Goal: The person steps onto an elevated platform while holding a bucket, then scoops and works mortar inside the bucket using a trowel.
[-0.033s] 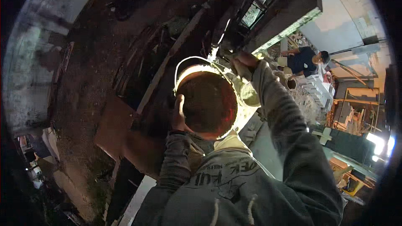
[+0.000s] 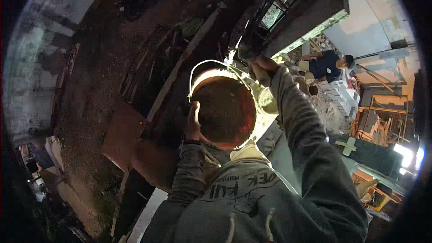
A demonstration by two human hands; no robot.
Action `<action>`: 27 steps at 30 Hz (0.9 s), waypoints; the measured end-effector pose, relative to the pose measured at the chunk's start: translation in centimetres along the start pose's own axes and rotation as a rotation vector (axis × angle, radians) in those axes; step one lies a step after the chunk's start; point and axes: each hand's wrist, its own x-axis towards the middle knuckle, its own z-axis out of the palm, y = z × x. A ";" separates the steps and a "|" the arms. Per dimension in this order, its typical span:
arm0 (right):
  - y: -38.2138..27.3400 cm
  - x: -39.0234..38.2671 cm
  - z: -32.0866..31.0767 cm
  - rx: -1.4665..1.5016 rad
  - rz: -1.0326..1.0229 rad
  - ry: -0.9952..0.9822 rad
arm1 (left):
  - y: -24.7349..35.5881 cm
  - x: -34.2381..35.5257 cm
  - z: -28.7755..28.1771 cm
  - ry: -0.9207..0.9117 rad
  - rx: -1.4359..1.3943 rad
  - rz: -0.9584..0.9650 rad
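Observation:
A round bucket [image 2: 223, 112] with a dark, reddish inside is right in front of my chest, its mouth facing me. Its thin wire handle [image 2: 203, 62] arches over the far left of the rim. My left hand [image 2: 193, 121] grips the bucket's left side, thumb up along the rim. Beyond the bucket to the right, my right hand [image 2: 264, 69] is closed around something dark that I cannot make out. Just below that hand, against the bucket's right side, is a pale greenish rounded container [image 2: 268, 102], partly hidden by my sleeve.
A thick board [image 2: 310, 27] slants across the upper right. Another person [image 2: 327, 66] in dark clothes is at the right, by stacked pale blocks [image 2: 337, 96]. A long plank [image 2: 184, 58] runs diagonally left of the bucket, near a reddish-brown panel [image 2: 123, 135]. Much of the left is dark.

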 end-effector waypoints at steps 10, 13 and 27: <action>5.7 1.0 -5.5 -0.451 0.260 0.370 | 4.3 0.2 2.9 0.145 0.338 -0.174; 5.2 0.6 -4.4 -0.667 0.106 0.102 | 2.3 0.5 1.9 0.239 0.212 -0.016; 3.7 -11.1 5.4 -1.859 0.039 -0.104 | 2.6 0.2 0.7 -0.114 0.312 -0.109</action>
